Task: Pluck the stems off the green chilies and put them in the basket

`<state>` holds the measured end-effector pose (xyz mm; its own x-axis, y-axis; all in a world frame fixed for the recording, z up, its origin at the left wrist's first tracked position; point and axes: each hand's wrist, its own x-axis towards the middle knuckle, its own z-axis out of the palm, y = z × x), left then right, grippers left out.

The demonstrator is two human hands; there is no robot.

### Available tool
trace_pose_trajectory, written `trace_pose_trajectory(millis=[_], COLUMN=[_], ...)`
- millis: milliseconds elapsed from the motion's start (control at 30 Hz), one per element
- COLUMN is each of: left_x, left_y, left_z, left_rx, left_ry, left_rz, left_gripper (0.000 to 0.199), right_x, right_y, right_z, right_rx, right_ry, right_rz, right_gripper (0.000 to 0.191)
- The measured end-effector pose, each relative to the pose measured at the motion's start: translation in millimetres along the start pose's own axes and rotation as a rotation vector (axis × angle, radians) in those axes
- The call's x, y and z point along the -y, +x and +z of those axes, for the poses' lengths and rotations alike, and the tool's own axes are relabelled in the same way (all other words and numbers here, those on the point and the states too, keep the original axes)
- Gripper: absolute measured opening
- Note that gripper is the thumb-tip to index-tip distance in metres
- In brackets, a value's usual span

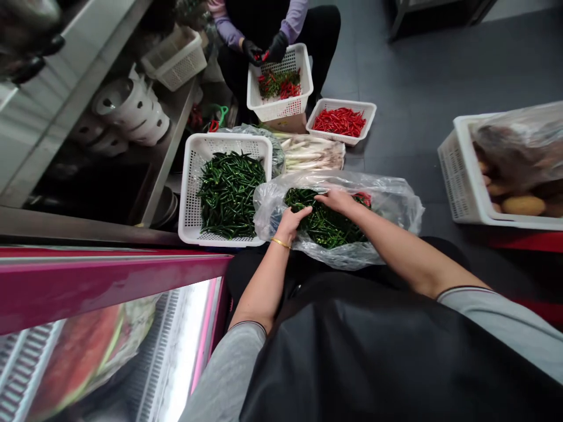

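Green chili peppers [329, 228] with stems fill an open clear plastic bag [396, 202] across my lap. My left hand [294, 221], with a gold bracelet at the wrist, is at the bag's left side, closed on some green chilies with its thumb on top. Close beside it, my right hand [338, 201] reaches in over the heap, its fingers bent onto green chilies. The fingertips of both hands are partly hidden among the peppers. Left of the bag stands a white perforated basket [190, 193] holding a pile of loose green chilies [232, 193].
Opposite sits a person with black-gloved hands [277, 47] over a white basket [281, 108] of red chilies. A tray of red chilies [339, 121] and bagged scallions [312, 152] lie between us. A potato crate [455, 176] is right; a steel shelf [171, 146] and glass-topped fridge [109, 287] are left.
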<state>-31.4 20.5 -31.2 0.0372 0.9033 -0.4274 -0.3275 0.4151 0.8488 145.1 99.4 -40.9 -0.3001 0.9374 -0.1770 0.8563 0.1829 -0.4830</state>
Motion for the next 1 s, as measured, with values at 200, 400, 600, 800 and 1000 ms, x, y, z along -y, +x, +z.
trace_pose_trajectory(millis=[200, 400, 600, 800, 1000], left_x=[15, 30, 6, 14, 28], left_y=[0, -22, -49, -60, -58], left_z=[16.9, 26.0, 7.8, 19.2, 35.1], left_rx=[-0.110, -0.008, 0.473, 0.382, 0.282], left_ry=[-0.154, -0.077, 0.298, 0.071, -0.109], left_rz=[-0.185, -0.191, -0.187, -0.329, -0.500], left_gripper=[0.030, 0.026, 0.022, 0.023, 0.014], right_x=[16, 10, 12, 25, -11], right_y=[-56, -122, -110, -132, -101], right_z=[14, 21, 6, -4, -23], right_rx=[-0.159, 0.066, 0.487, 0.124, -0.055], right_ry=[0.145, 0.583, 0.823, 0.553, -0.289], right_rz=[-0.161, -0.059, -0.101, -0.159, -0.050], right_gripper=[0.021, 0.034, 0.044, 0.044, 0.039])
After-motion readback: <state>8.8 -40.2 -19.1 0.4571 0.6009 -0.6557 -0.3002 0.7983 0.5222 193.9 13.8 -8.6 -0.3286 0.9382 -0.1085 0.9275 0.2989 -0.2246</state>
